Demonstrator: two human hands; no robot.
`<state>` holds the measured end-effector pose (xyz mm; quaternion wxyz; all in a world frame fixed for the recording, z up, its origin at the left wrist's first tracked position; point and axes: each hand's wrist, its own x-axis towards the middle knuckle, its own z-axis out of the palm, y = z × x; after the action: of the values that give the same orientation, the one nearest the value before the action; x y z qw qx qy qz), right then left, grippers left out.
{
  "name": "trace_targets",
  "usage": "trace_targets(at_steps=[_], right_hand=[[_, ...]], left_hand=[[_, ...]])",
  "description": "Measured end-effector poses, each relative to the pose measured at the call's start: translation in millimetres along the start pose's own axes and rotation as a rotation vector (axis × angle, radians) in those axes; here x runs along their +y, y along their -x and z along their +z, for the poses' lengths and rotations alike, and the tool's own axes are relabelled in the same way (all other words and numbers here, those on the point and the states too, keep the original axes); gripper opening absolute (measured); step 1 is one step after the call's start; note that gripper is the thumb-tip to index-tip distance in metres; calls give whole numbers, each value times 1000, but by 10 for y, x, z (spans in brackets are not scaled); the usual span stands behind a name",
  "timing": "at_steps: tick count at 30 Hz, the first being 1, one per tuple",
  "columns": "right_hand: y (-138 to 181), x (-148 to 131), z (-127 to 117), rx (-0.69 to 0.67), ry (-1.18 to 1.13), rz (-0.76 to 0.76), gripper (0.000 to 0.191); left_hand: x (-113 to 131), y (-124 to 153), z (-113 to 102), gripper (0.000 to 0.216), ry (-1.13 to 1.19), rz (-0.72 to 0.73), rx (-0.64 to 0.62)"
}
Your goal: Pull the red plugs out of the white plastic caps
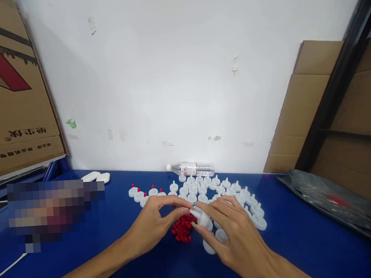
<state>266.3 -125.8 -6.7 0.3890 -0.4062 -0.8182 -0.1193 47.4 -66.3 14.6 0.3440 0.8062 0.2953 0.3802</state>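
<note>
My right hand (231,226) is closed round a white plastic cap (202,218) with a spout, held just above the blue table (123,252). My left hand (159,218) pinches at the spout's tip with thumb and forefinger; what sits between them is too small to see. Under the hands lies a heap of small red plugs (182,229). Behind them spread several white caps (220,189). A short row of caps with red tips (145,192) stands to the left.
A clear water bottle (192,169) lies against the white wall. Two white oval objects (96,176) lie far left. Cardboard boxes (13,95) stand at the left and right. A dark plastic bag (337,205) covers the table's right side.
</note>
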Motion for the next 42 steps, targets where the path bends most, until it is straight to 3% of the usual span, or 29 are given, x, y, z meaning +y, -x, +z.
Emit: trace_targets(at_steps=[15, 19, 24, 26, 30, 42], right_hand=[[-16, -29, -15, -7, -5, 2, 36], [19, -11, 15, -73, -6, 5, 39], [46, 1, 38, -91, 1, -25, 41], [40, -12, 29, -77, 18, -45, 40], [8, -63, -8, -41, 8, -102, 38], [-24, -108, -42, -40, -1, -159, 40]], left_hand=[[-56, 12, 41, 21, 274, -70, -22], [-59, 28, 32, 17, 32, 12, -63], [-200, 40, 9, 22, -359, 342, -136], [-227, 50, 12, 22, -434, 406, -170], [-158, 79, 36, 25, -453, 380, -191], [-42, 157, 46, 29, -224, 226, -241]])
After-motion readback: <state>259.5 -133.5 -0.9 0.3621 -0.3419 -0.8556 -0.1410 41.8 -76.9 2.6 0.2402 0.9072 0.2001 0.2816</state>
